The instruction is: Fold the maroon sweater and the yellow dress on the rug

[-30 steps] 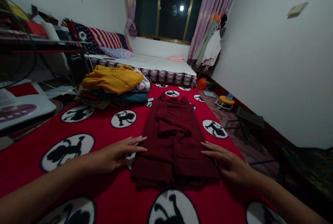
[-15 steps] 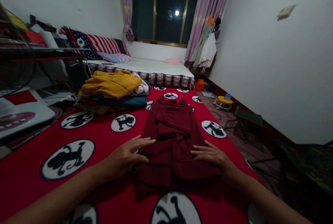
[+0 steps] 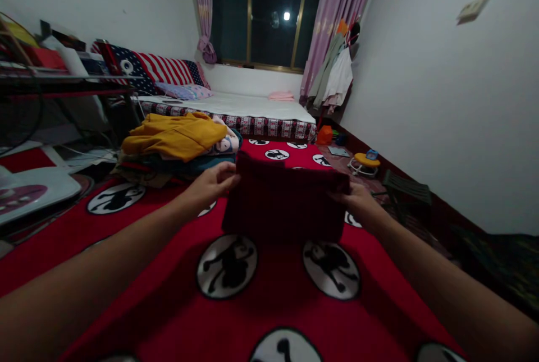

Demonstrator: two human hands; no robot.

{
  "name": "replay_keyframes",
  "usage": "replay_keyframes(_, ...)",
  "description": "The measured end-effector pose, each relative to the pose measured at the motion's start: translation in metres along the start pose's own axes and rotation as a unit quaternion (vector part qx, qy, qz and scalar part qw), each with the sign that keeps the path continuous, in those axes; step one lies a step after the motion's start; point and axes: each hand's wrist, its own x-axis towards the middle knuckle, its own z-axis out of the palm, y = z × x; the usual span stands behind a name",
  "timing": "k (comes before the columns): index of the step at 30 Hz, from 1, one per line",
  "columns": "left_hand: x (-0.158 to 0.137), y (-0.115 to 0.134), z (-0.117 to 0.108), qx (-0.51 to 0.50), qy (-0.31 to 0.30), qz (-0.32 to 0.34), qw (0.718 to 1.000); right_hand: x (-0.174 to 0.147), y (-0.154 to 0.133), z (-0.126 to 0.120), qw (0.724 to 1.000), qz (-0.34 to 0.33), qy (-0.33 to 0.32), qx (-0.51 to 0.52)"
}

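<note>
A dark maroon garment [image 3: 286, 205] is held up by its near edge, so its underside faces me; its exact kind is hard to make out in this fold. My left hand [image 3: 219, 178] pinches its left upper corner, and my right hand [image 3: 351, 196] grips the right one. Below and around it spreads a red blanket [image 3: 273, 306] printed with white ovals and black monkey figures. Left of the garment, beyond my left hand, lies a pile of folded clothes with a mustard-yellow top [image 3: 177, 134] uppermost.
At the back stands a bed [image 3: 236, 105] under a window. A cluttered desk [image 3: 76, 84] is on the left, with a white appliance [image 3: 37, 188] below. Along the right wall are a yellow-topped stool [image 3: 365, 161] and a dark folding stool [image 3: 406, 188].
Both hands have gone from lying open on the flat garment to gripping its near corners. Its near end has been lifted and moved away from me, baring the blanket in front.
</note>
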Motion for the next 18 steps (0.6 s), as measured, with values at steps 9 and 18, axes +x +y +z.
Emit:
replay_keyframes(9, 0.037, -0.067, 0.034, 0.052, 0.064, -0.064, 0.995, 0.030, 0.063, 0.030, 0.996, 0.050, 0.076, -0.010)
replay_keyframes(18, 0.005, -0.025, 0.049, 0.455, 0.089, 0.117, 0.878, 0.016, 0.038, 0.041, 0.908, -0.145, 0.148, -0.364)
